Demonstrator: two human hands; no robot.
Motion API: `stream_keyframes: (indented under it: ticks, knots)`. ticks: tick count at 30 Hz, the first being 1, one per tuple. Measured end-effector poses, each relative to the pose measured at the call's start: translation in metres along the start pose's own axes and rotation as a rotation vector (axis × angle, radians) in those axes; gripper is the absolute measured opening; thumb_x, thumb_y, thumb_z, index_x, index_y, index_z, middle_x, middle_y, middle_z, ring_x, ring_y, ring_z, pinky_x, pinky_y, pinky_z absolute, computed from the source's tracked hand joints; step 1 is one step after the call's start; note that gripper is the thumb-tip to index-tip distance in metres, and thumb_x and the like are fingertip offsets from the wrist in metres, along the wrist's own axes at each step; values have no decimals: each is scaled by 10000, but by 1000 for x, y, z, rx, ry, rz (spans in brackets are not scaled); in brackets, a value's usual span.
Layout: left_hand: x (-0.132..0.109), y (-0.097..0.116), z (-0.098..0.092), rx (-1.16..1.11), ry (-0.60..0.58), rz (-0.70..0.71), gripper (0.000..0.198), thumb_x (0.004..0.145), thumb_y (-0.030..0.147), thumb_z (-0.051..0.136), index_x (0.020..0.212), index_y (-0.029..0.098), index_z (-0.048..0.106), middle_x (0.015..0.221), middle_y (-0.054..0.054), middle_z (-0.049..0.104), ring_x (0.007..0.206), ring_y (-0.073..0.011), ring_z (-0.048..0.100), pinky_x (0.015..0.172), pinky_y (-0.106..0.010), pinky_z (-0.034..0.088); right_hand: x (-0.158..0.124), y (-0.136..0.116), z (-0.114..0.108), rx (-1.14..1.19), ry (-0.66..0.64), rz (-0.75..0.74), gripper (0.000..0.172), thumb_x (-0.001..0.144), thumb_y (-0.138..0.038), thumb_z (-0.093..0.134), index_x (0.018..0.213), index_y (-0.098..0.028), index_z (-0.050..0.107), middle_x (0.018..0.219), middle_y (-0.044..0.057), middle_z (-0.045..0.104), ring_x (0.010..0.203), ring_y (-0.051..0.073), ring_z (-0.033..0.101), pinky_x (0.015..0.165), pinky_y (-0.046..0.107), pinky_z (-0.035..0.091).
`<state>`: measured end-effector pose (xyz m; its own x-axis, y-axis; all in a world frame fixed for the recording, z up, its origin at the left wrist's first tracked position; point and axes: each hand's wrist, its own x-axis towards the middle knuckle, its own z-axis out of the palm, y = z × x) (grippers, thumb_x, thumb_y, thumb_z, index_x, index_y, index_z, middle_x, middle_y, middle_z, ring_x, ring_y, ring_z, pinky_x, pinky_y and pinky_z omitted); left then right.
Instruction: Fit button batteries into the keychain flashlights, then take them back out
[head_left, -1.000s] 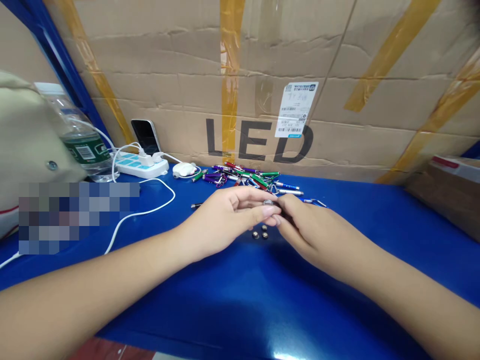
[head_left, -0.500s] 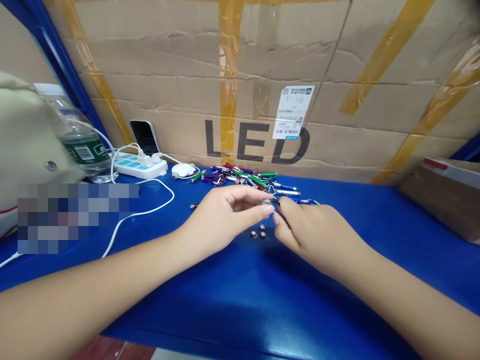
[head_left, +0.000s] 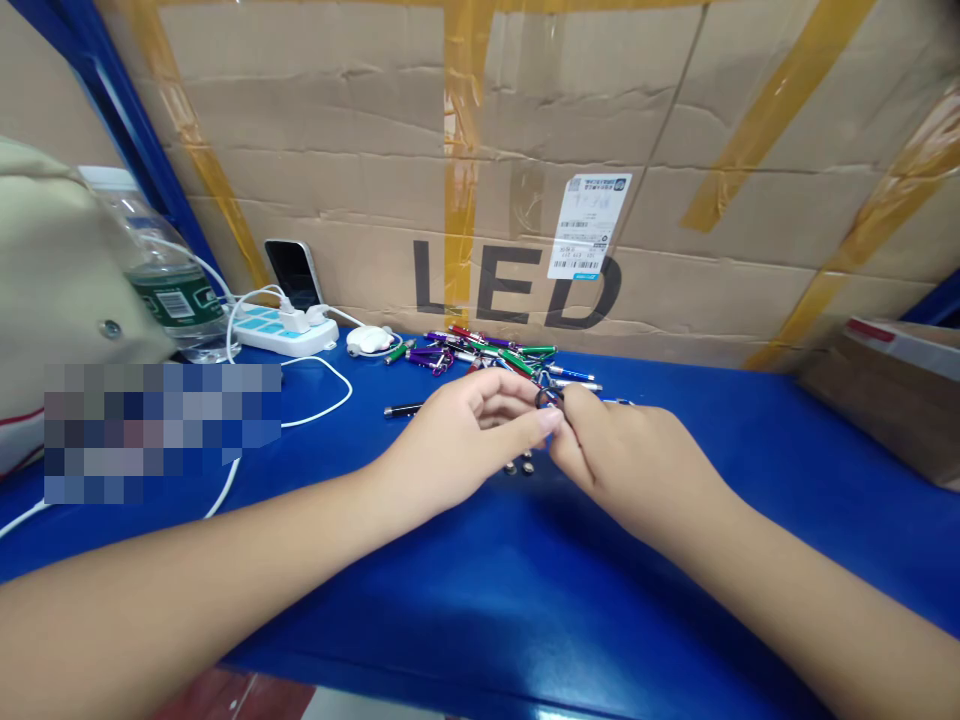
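Note:
My left hand (head_left: 469, 432) and my right hand (head_left: 622, 455) meet fingertip to fingertip over the blue tabletop (head_left: 480, 590). Both pinch a small dark part (head_left: 550, 398) between them; it is too small to name. Just below the fingers lie two small round silver button cells (head_left: 519, 466) on the table. Behind the hands sits a heap of several small coloured keychain lights (head_left: 495, 357) in purple, green, red and blue. A black pen-like barrel (head_left: 403, 409) lies to the left of my left hand.
A big cardboard box (head_left: 525, 170) marked LED stands along the back. At the left are a white power strip (head_left: 283, 330) with cables (head_left: 315, 405), a phone (head_left: 291, 272), a water bottle (head_left: 161, 275) and a beige bag (head_left: 52, 300). Another carton (head_left: 885, 395) sits at the right.
The hands have drawn slightly nearer the heap and closed tighter together. The silver piece seen at my left fingertips earlier no longer shows; a dark ring-like part shows instead.

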<state>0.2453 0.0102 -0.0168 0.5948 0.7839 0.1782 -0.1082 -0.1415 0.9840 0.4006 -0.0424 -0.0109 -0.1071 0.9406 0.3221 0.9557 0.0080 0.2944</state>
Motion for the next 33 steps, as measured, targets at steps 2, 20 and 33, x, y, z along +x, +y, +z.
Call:
stream_keyframes:
  ticks: [2,20,33]
  knots:
    - [2,1,-1,5,-25,-23,90,807,170,687,883,140,648,750,16,693,683,-85,635,643,-194,485,0,0,2,-29,21,-21,283,933,-340,373,874,-149,574,680,129,710,581,264,685,449,267,153]
    - [7,-9,-12,-14,-36,-81,218,736,355,790,844,168,756,802,-15,718,755,-117,612,709,-241,457,1,3,9,631,-48,-84,276,979,-305,240,859,-206,468,751,56,629,626,179,558,549,274,343]
    - [2,-5,-7,49,9,-21,245,740,390,786,722,158,709,738,18,693,752,-108,615,807,-249,478,2,-8,17,786,61,71,249,916,-379,253,769,-238,397,683,41,574,608,187,491,586,297,343]
